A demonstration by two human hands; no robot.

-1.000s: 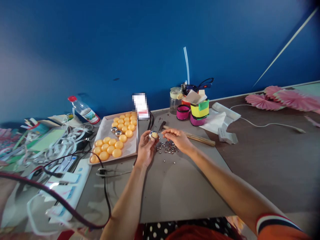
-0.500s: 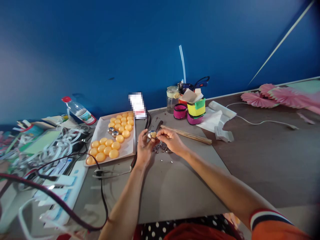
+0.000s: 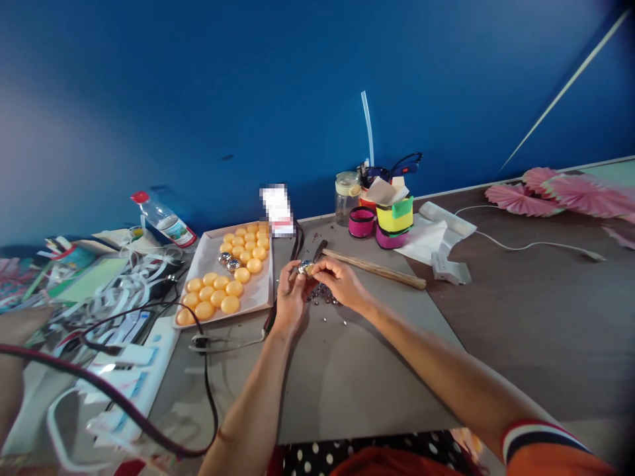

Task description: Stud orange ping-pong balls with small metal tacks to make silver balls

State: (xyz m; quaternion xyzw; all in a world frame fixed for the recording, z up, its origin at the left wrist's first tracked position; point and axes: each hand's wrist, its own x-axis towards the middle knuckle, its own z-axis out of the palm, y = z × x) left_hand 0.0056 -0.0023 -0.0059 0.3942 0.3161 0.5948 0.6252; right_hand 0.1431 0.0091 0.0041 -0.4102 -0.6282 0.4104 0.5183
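A yellow ball partly covered in shiny silver pieces is gripped in the fingers of my left hand. Pressed together at the ball's right side are the thumb and fingers of my right hand; whatever they pinch is too small to make out. Just below the hands lies a heap of small shiny beads on the grey table mat, with a couple of strays nearer me. To the left, a shallow white tray holds several plain yellow balls and two silver-covered balls.
A hammer with a wooden handle lies behind my hands. A glass jar and coloured pouches stand at the back. Dark cables and a power strip crowd the left, where another person's arm shows.
Another person's arm has come in at the left edge. The whole view has shifted slightly; both my hands stay at the ball, which appears turned a little.
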